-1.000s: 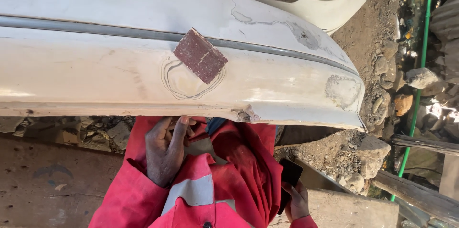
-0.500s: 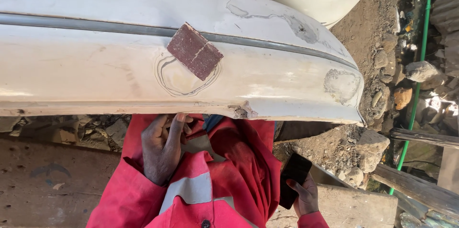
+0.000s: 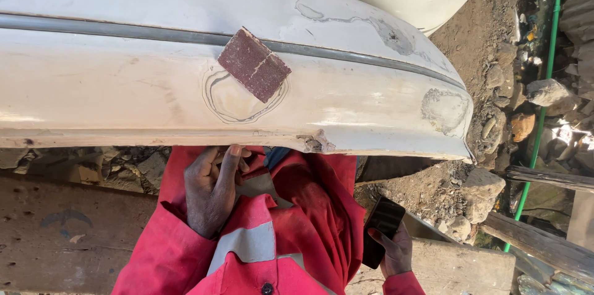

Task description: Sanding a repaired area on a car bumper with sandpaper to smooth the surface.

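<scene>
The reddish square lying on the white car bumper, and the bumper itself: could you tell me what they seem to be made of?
The reddish square looks like folded sandpaper: matt, grainy, creased across the middle. The bumper looks like painted plastic or metal, which one is unclear; its white coat is dull, with scuffed patches and a ringed grey spot beneath the square.

White bumper (image 3: 124, 84), maroon sandpaper (image 3: 253, 64), black phone (image 3: 382, 230).

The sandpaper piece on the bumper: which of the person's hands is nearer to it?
Left. The left hand rests on the red clothing just below the sandpaper piece; the right hand holds a dark phone lower right, farther away.
</scene>
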